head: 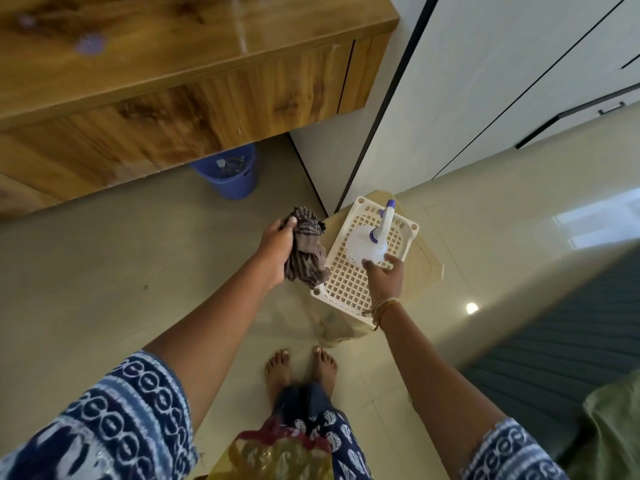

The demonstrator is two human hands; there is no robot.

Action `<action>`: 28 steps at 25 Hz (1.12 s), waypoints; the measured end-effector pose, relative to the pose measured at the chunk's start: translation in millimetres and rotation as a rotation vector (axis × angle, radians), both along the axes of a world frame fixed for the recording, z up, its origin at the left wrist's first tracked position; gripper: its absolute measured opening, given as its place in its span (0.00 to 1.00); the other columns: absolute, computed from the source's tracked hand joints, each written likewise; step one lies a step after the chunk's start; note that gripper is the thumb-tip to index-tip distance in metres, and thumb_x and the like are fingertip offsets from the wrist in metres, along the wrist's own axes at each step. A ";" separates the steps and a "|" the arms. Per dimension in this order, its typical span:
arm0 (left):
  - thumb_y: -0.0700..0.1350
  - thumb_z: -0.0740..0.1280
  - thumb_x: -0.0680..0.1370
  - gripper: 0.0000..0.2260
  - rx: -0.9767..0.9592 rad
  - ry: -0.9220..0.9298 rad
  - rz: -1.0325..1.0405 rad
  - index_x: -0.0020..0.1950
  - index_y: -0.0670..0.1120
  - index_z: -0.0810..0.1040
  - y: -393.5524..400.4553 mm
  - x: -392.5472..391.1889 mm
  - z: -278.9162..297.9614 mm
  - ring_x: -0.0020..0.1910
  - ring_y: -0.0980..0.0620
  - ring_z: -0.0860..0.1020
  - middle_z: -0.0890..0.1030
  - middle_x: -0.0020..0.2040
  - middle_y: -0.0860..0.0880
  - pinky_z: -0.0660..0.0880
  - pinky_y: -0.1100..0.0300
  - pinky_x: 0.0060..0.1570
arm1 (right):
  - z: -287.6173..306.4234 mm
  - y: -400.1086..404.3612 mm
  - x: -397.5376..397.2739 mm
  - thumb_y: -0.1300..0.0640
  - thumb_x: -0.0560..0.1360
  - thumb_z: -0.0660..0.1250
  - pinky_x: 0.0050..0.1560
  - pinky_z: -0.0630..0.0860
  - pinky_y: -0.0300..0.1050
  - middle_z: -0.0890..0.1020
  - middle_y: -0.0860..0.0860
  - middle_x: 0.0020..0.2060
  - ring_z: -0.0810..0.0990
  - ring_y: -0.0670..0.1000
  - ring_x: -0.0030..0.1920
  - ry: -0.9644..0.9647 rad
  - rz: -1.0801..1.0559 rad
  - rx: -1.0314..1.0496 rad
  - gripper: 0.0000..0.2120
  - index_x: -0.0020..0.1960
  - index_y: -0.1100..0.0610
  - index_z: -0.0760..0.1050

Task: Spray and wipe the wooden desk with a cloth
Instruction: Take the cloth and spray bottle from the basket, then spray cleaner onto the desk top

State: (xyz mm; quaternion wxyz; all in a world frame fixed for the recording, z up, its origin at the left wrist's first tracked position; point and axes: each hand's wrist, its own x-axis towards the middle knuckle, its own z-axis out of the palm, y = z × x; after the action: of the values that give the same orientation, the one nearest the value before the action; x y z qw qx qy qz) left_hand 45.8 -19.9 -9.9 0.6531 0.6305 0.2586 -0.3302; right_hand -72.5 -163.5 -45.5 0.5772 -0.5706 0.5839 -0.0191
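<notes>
A brown striped cloth point(306, 249), all crumpled, is gripped in the left hand point(277, 252). The white spray bottle point(369, 242) with a purple top is touched by the spread fingers of the right hand point(386, 278); it stands in a cream basket point(349, 282). The wooden desk point(145, 57) is seen above, over a shiny tiled floor point(121, 265) and a blue bin point(230, 176).

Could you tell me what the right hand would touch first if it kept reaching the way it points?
Most likely the spray bottle on the basket: the right hand has its fingers at the bottle's base already.
</notes>
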 end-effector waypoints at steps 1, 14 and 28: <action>0.46 0.60 0.83 0.09 0.006 -0.020 -0.002 0.46 0.47 0.76 -3.8 1.6 -2.9 0.49 0.43 0.79 0.81 0.46 0.44 0.76 0.43 0.57 | -8.7 -7.0 2.4 0.55 0.72 0.74 0.57 0.79 0.57 0.78 0.58 0.61 0.81 0.56 0.55 0.029 0.071 -0.076 0.29 0.69 0.50 0.66; 0.52 0.65 0.79 0.17 0.161 -0.091 0.096 0.37 0.42 0.78 25.7 6.8 13.3 0.38 0.42 0.79 0.80 0.36 0.42 0.78 0.45 0.48 | 10.1 -6.2 43.0 0.52 0.77 0.68 0.50 0.77 0.50 0.81 0.53 0.48 0.80 0.58 0.49 -0.155 0.249 -0.058 0.04 0.51 0.49 0.75; 0.50 0.80 0.67 0.13 0.103 -0.362 0.379 0.42 0.45 0.80 211.5 35.7 232.3 0.40 0.48 0.83 0.85 0.42 0.45 0.80 0.55 0.46 | 246.5 172.6 143.9 0.51 0.79 0.68 0.33 0.78 0.46 0.79 0.55 0.27 0.77 0.54 0.25 -0.593 0.851 0.246 0.14 0.46 0.63 0.78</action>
State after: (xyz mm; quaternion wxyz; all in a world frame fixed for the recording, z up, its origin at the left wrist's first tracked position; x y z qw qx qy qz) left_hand 81.5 191.7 222.3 0.7060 0.6519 0.2675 -0.0701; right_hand 71.4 9.1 201.0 0.7369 -0.6551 0.1106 0.1250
